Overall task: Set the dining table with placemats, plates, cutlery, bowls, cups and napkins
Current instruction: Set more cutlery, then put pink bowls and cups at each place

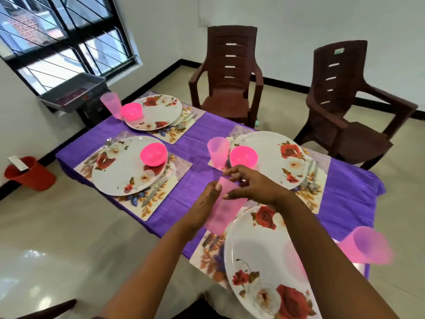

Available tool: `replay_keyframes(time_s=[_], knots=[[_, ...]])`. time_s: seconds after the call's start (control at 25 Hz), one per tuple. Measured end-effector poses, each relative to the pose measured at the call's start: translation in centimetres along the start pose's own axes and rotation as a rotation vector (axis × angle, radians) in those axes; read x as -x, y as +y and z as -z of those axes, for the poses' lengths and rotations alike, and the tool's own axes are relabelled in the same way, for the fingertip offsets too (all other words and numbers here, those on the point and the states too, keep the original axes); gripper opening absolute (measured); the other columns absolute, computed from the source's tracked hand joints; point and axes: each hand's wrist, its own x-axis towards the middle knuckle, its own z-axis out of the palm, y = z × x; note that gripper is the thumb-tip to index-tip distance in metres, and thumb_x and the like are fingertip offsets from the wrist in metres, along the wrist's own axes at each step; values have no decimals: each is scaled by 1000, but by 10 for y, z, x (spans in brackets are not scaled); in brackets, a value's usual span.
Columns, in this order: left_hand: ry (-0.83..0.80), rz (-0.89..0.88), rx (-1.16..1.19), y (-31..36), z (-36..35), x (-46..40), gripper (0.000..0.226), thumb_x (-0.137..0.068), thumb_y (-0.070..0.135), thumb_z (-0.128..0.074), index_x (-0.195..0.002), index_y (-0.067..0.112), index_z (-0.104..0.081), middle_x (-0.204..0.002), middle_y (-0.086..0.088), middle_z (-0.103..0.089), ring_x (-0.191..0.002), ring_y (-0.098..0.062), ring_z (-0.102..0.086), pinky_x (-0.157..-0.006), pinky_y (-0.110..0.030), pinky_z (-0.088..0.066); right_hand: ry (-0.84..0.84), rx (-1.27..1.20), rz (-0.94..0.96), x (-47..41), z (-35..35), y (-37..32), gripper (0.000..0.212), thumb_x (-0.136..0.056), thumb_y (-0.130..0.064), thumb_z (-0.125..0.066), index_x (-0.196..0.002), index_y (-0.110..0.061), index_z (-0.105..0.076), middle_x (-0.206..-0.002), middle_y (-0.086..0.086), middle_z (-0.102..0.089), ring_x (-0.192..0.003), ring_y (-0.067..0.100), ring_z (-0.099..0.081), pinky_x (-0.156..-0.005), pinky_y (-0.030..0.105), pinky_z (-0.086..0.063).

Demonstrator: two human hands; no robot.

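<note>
A purple-clothed table carries floral placemats with rose-patterned plates, cutlery and pink bowls. Between the settings, a translucent pink cup is tilted at the corner of the near placemat. My left hand holds it along its left side. My right hand comes from the right, with its thumb and fingers curled round the cup's upper part. The near plate lies partly under my right arm. Another pink cup shows blurred at the right edge.
The far right setting has a pink cup and a bowl. The far left setting has a cup and a bowl. The middle-left plate holds a bowl. Two brown chairs stand behind, with a grey tray and a red bucket at left.
</note>
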Motion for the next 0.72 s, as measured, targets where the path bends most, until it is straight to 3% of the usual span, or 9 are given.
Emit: replay_keyframes(time_s=[0.12,0.2,0.36,0.44,0.6,0.72], knots=[[-23,27,-87,-1,44,9,60,-74,49,-73,-127,30,-51,-121,-3,-63,-106,-20,-65,-81,-36,-57,157,-97,-32,-21,-32,-4,53,-67,-38,-86,-113,-33,-59,-116,3,-60,-109,19,-59,-92,41,-55],[-1,5,-164,-4,63,18,61,-73,37,-83,-124,37,-50,-120,1,-63,-105,-16,-65,-83,-33,-58,159,-112,-18,-31,-49,-12,52,-67,-36,-86,-111,-34,-58,-115,1,-59,-110,17,-57,-94,40,-53],[155,-75,-287,-1,81,33,62,-80,31,-79,-127,40,-39,-116,24,-53,-95,20,-53,-74,-2,-44,65,-47,13,-50,-73,-33,59,-70,-19,-85,-121,-26,-56,-118,0,-56,-111,15,-54,-91,34,-50],[229,-97,-341,0,94,39,73,-78,33,-79,-135,41,-33,-116,35,-41,-98,22,-46,-73,6,-35,31,-62,21,-59,-86,-44,65,-71,-5,-82,-125,-22,-51,-120,4,-54,-108,16,-53,-87,33,-50],[281,-99,-308,2,131,17,76,-74,30,-83,-133,43,-37,-119,35,-44,-106,16,-47,-75,1,-39,53,19,31,-96,-101,-60,74,-66,-7,-84,-126,-27,-46,-118,0,-51,-108,17,-53,-88,37,-52],[230,-79,-310,7,165,-21,76,-76,22,-82,-137,37,-39,-127,15,-52,-116,-5,-52,-87,-16,-46,119,159,60,-142,-105,-67,79,-63,-13,-86,-127,-28,-43,-122,0,-49,-111,17,-51,-87,37,-51]])
